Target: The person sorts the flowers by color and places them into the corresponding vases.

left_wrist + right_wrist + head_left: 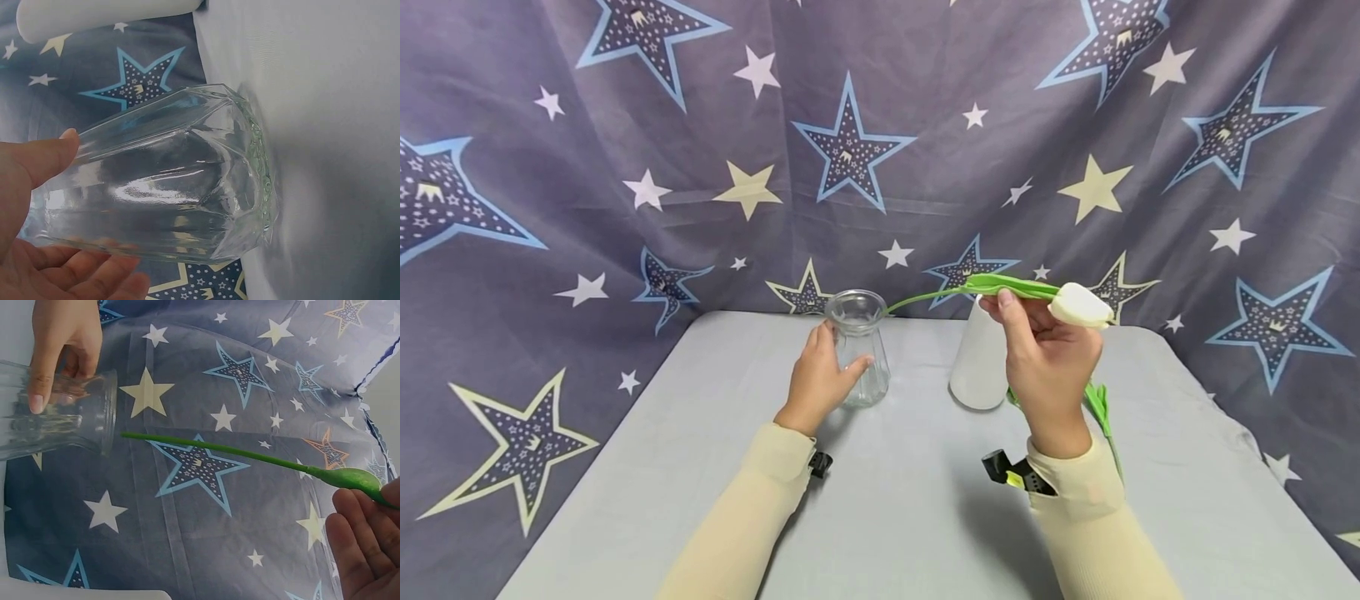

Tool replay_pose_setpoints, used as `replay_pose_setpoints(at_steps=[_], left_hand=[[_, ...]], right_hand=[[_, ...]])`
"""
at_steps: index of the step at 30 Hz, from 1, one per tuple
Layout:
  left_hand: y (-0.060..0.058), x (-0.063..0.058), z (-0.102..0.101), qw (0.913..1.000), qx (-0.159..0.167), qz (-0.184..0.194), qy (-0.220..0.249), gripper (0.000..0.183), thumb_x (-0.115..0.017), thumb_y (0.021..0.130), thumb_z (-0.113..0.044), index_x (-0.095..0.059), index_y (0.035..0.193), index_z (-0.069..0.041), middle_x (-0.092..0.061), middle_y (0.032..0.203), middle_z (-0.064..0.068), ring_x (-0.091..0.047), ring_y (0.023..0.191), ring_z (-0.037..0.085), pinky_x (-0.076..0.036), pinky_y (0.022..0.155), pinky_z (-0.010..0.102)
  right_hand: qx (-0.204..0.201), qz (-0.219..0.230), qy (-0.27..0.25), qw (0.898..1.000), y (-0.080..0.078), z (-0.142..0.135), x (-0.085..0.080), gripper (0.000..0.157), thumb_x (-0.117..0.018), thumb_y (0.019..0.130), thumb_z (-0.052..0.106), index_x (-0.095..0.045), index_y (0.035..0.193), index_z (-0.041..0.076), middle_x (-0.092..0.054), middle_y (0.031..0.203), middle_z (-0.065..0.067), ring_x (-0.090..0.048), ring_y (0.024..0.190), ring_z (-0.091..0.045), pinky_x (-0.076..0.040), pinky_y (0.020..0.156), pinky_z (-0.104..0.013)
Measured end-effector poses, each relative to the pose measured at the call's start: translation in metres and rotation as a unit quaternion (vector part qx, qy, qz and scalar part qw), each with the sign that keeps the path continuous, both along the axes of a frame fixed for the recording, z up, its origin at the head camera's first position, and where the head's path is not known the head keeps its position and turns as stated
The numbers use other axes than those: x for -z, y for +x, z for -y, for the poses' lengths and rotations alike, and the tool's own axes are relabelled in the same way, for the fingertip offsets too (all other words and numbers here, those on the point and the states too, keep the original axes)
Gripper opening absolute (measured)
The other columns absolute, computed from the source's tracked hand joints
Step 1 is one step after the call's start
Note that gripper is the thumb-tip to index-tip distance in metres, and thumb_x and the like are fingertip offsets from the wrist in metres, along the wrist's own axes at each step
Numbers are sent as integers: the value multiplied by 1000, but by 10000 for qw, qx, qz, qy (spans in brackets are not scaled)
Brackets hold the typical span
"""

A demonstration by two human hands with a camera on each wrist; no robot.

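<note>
A clear glass vase (867,375) with faceted sides stands upright on the table, and my left hand (822,377) grips it, thumb on one side and fingers on the other. In the left wrist view, the left hand (56,262) is around the narrower upper part of the glass vase (169,187). My right hand (1048,367) pinches a white artificial tulip (1081,306) at its green leaves. The tulip lies nearly level, bloom to the right. Its thin stem (219,448) points at the vase's mouth, the tip close to the rim in the right wrist view.
A white tapered vase (979,367) stands right of the glass one, partly hidden behind my right hand. Another green stem with leaves (1099,407) lies on the table (895,517) beside my right forearm. A star-patterned curtain (850,242) hangs behind the table.
</note>
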State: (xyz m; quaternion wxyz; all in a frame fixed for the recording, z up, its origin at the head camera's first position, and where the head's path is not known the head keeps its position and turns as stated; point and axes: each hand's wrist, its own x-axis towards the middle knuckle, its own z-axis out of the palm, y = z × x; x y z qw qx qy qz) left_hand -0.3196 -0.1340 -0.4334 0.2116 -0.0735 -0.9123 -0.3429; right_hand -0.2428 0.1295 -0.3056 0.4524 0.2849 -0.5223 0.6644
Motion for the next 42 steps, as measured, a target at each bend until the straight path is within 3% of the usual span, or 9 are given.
replay_pose_setpoints(at_steps=[4,11,18,29,42], left_hand=[[0,2,0,10000,-8,12,-16,88,-82,88,-45,-39,153,-3,-54,138,19,-62,122,42,-53,97,59],[0,1,0,10000,0,67,-24,89,-81,88,-46,-39,154,-4,-53,140,19,-62,122,42,-53,98,58],[-1,1,0,10000,-11,75,-45,89,-81,88,-46,-39,153,-4,-54,139,18,-62,122,42,-53,98,58],[0,1,-2,10000,6,93,-25,89,-81,88,-46,-39,154,-5,-53,138,19,-62,120,42,-53,96,59],[-2,0,-1,9999,-39,78,-95,90,-81,88,-48,-38,153,-1,-53,138,20,-62,121,41,-53,99,57]], right_hand=[[6,47,177,9998,0,3,2,16,-69,91,-13,-71,106,-13,-74,96,-31,-79,82,-30,-64,75,-40],[124,191,420,9989,14,11,-8,13,-66,93,-13,-69,105,-16,-72,94,-35,-79,82,-26,-63,76,-37],[11,312,565,9979,11,13,-4,13,-65,93,-15,-68,105,-18,-71,93,-37,-78,82,-30,-63,77,-39],[262,673,803,9941,7,16,3,11,-69,90,-15,-70,101,-18,-74,88,-32,-79,78,-26,-64,75,-35],[815,772,1526,9819,4,25,0,7,-73,90,-10,-74,96,-12,-77,82,-23,-77,75,-34,-61,73,-21]])
